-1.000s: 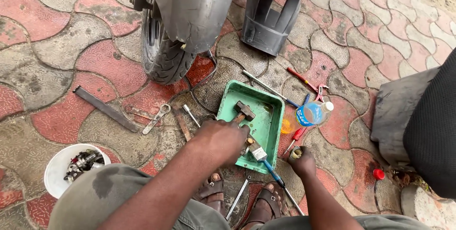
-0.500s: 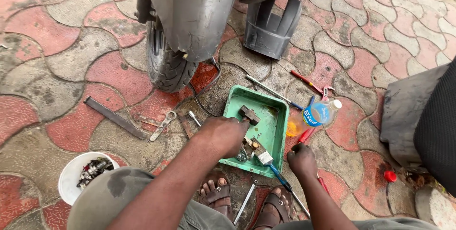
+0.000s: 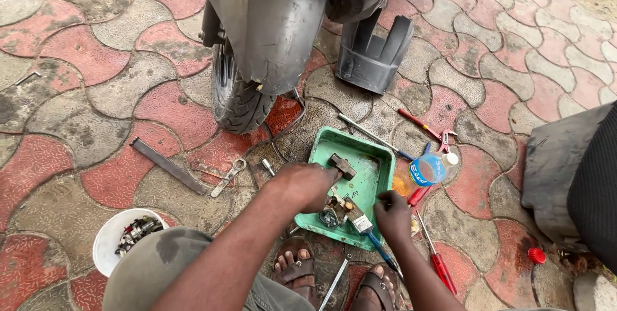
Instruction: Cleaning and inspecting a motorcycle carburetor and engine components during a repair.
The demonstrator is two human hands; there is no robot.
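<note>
Left hand (image 3: 307, 186): over the near left part of the tray (image 3: 379, 160), fingers curled down onto small metal parts (image 3: 334, 211); whether it grips one cannot be told.
Right hand (image 3: 393, 216): at the tray's near right edge, fingertips pinched together; anything between them is too small to see.
Tray: green plastic, rectangular, grimy, on paving.
Bottle (image 3: 429, 169): clear plastic, lying just right of the tray.
Tyre (image 3: 234, 96): black, ribbed rubber.

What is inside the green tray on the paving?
The green tray holds a small metal block, a brush and a round metal part. The left hand covers the tray's left part.
</note>
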